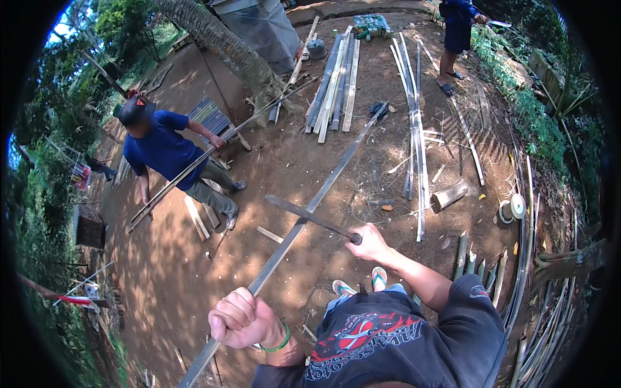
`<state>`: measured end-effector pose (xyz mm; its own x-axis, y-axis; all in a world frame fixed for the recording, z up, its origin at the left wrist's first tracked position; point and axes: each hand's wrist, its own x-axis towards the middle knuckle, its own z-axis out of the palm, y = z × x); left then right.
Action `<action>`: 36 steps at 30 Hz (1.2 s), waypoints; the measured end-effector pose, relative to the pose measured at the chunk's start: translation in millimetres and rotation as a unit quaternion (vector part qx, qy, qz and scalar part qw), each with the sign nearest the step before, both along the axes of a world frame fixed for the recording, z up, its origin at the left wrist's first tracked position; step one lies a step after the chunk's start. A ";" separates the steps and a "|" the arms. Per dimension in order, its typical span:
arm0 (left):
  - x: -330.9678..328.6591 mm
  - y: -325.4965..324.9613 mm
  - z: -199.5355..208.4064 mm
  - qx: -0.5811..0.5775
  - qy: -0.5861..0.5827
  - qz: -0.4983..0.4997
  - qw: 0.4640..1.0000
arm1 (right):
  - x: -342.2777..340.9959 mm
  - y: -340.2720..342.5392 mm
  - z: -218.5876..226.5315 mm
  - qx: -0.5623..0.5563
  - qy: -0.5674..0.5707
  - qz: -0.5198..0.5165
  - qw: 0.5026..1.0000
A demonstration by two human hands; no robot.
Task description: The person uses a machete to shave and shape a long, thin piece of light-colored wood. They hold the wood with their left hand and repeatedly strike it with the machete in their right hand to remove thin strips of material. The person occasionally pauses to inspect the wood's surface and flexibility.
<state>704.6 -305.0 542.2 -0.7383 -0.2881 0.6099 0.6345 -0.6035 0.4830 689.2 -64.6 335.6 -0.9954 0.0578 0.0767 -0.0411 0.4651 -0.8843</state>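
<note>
- Head view: the left hand [242, 318] is a tight fist wrapped around a long bamboo strip [323, 189].
- The hand holds the strip near its low end. A short bit of the strip sticks out below the fist, toward the bottom edge of the picture.
- Most of the strip runs up and to the right from the fist, far past it, and ends near a dark thing on the dirt ground [162, 258].
- A green wristband [282, 341] sits on the left wrist.
- The right hand [370, 242] is closed around the handle of a long dark knife [310, 217].
- The blade points up and to the left from the hand. It crosses the strip about a third of the way up from the fist. I cannot tell if the blade touches the strip or is just over it.
- The right hand is off to the right of the strip, not on it.
- Two feet in flip-flops [362, 282] show just below the right hand.
- To the left, a person in a blue shirt [165, 152] holds other long thin strips.
- At the top, a pile of split bamboo [336, 84] lies flat on the ground, well apart from both hands.
- Another person [458, 32] stands at the top right.
</note>
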 end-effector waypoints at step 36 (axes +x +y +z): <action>-50.5 -14.2 9.5 -0.005 -0.007 0.065 0.998 | 132.0 68.2 -199.7 0.008 -0.337 -0.298 0.893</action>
